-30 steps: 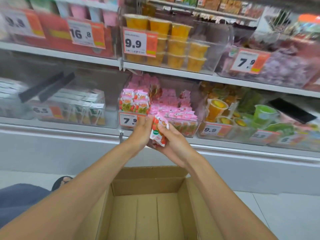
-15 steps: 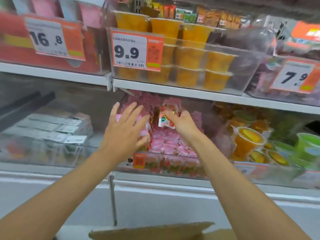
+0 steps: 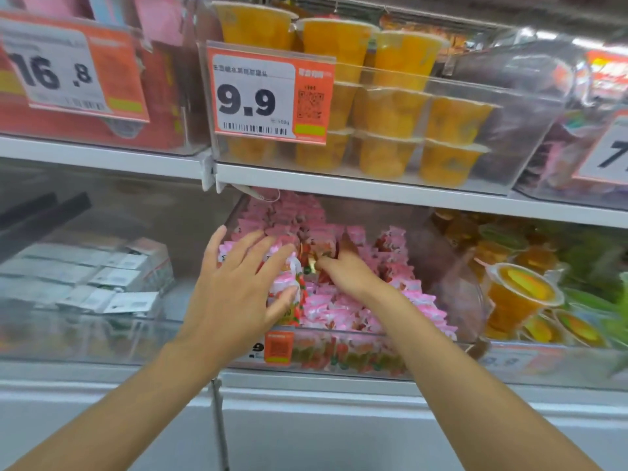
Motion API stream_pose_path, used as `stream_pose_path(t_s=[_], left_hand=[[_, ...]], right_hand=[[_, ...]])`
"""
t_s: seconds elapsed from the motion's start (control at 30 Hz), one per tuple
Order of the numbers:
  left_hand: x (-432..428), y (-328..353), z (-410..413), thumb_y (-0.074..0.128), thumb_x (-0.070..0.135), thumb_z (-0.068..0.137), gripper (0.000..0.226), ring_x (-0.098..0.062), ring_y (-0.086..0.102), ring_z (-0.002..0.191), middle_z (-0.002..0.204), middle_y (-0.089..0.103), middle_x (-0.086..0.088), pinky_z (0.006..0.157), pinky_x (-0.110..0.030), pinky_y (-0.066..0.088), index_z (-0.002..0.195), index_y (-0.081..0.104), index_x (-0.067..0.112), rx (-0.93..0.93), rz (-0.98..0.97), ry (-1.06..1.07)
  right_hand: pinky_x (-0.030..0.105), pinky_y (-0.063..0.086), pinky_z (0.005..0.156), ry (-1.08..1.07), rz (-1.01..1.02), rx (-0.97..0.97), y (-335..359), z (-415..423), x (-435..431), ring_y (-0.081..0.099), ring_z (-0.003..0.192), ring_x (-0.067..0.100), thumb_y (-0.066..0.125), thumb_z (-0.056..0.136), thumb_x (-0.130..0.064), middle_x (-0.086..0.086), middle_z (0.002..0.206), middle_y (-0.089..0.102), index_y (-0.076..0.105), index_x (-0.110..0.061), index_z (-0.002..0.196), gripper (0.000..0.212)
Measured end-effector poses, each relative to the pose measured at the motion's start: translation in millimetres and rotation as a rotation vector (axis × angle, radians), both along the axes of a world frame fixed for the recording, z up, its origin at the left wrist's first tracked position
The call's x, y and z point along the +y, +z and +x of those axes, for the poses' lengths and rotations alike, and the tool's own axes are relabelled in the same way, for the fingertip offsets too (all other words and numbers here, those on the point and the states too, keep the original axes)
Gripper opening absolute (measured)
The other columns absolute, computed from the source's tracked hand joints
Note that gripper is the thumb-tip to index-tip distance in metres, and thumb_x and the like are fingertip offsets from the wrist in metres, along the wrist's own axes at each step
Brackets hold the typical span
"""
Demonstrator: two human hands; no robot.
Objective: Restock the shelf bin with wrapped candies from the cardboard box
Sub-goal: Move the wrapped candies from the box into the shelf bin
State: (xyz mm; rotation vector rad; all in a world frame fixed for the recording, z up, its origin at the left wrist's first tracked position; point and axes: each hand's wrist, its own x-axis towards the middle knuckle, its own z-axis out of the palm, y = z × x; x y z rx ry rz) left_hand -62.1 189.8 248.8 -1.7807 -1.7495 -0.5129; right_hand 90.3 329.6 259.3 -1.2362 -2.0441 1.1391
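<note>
Reference: the centre price tag (image 3: pixel 270 96) on the clear bin (image 3: pixel 530 130) of orange cups. It reads "9.9", with small print "500g", a barcode and a QR code.

Left of it, the left price tag (image 3: pixel 73 68) reads "16.8".

Far right of it, the right price tag (image 3: pixel 608 154) shows only "7".

Directly below it, the lower price tag (image 3: pixel 272 346) on the shelf bin (image 3: pixel 339 329) shows a single "9".

Below and right of it, the blurred tag (image 3: pixel 503 362) cannot be read.

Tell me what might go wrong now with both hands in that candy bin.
The pink candies are heaped near the bin's front rim; pushing more in may spill some over. The left hand rests on the upright packs, which could topple once it lifts. The right hand pinches a red pack that may land askew.
</note>
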Motion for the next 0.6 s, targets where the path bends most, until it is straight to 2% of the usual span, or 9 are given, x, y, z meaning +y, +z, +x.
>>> stream_pose_path(t_s=[0.1, 0.27, 0.33, 0.37, 0.43, 0.47, 0.53, 0.57, 0.6], left_hand=[[0, 0, 1, 0.038, 0.051, 0.095, 0.054, -0.026, 0.053, 0.127, 0.129, 0.062, -0.005, 0.117, -0.057, 0.019, 0.135, 0.058, 0.021, -0.001, -0.011, 0.007], [0, 0, 1, 0.038, 0.05, 0.095, 0.053, -0.025, 0.053, 0.126, 0.128, 0.062, -0.004, 0.117, -0.057, 0.02, 0.134, 0.059, 0.02, -0.009, -0.001, -0.002], [0, 0, 1, 0.038, 0.05, 0.095, 0.053, -0.025, 0.053, 0.125, 0.128, 0.062, -0.004, 0.117, -0.056, 0.019, 0.133, 0.059, 0.02, -0.013, 0.006, -0.005], [0, 0, 1, 0.038, 0.05, 0.095, 0.053, -0.025, 0.054, 0.125, 0.127, 0.062, -0.004, 0.117, -0.056, 0.02, 0.133, 0.059, 0.02, -0.016, 0.01, -0.006], [0, 0, 2, 0.037, 0.05, 0.095, 0.053, -0.026, 0.054, 0.124, 0.127, 0.062, -0.004, 0.116, -0.057, 0.021, 0.132, 0.06, 0.02, -0.026, 0.009, -0.01], [0, 0, 1, 0.036, 0.05, 0.095, 0.053, -0.025, 0.054, 0.123, 0.126, 0.062, -0.004, 0.116, -0.057, 0.021, 0.132, 0.06, 0.02, -0.032, 0.002, -0.011], [0, 2, 1, 0.035, 0.051, 0.095, 0.054, -0.025, 0.054, 0.123, 0.126, 0.062, -0.004, 0.116, -0.057, 0.021, 0.133, 0.06, 0.02, -0.042, -0.018, -0.011], [0, 2, 1, 0.035, 0.051, 0.096, 0.054, -0.025, 0.053, 0.124, 0.127, 0.061, -0.004, 0.116, -0.057, 0.021, 0.133, 0.059, 0.02, -0.043, -0.031, -0.01], [-1, 3, 1, 0.034, 0.052, 0.096, 0.055, -0.025, 0.053, 0.124, 0.128, 0.061, -0.004, 0.116, -0.057, 0.021, 0.134, 0.058, 0.021, -0.046, -0.045, -0.008]], right_hand=[[0.024, 0.04, 0.079, 0.082, 0.051, -0.097, -4, -4, 2, 0.057, 0.115, 0.027, 0.045, 0.103, -0.022, 0.012, 0.145, 0.046, -0.008, -0.012, 0.154, 0.074], [0.013, 0.035, 0.087, 0.033, 0.047, -0.053, -4, 0, 7, 0.042, 0.135, 0.022, 0.053, 0.1, -0.027, 0.001, 0.152, 0.037, 0.004, -0.013, 0.156, 0.075], [0.008, 0.04, 0.077, 0.031, 0.105, -0.066, -8, -1, 6, 0.054, 0.123, 0.024, 0.049, 0.102, -0.024, 0.004, 0.146, 0.044, 0.003, -0.016, 0.157, 0.072], [0.004, 0.04, 0.063, 0.067, 0.116, -0.089, -10, -3, 7, 0.061, 0.104, 0.02, 0.046, 0.103, -0.022, 0.003, 0.132, 0.051, -0.001, -0.018, 0.157, 0.071], [0.004, 0.035, 0.046, 0.113, 0.102, -0.122, -9, -6, 6, 0.053, 0.073, 0.005, 0.042, 0.104, -0.019, 0.003, 0.119, 0.057, -0.007, -0.02, 0.156, 0.072], [0.004, 0.037, 0.05, 0.111, 0.088, -0.1, -6, -7, 4, 0.054, 0.077, 0.003, 0.044, 0.103, -0.018, 0.004, 0.129, 0.055, -0.004, -0.021, 0.156, 0.072], [0.01, 0.042, 0.076, 0.063, 0.09, -0.05, 0, -3, -1, 0.057, 0.112, 0.016, 0.053, 0.1, -0.02, 0.003, 0.151, 0.04, 0.005, -0.02, 0.156, 0.074], [0.017, 0.041, 0.085, 0.02, 0.083, -0.041, 1, 1, -2, 0.053, 0.123, 0.021, 0.058, 0.097, -0.023, 0.003, 0.151, 0.04, 0.011, -0.018, 0.156, 0.075], [0.021, 0.043, 0.085, -0.024, 0.068, -0.038, 1, 4, -3, 0.055, 0.119, 0.023, 0.061, 0.095, -0.027, 0.004, 0.141, 0.05, 0.019, -0.015, 0.153, 0.073]])
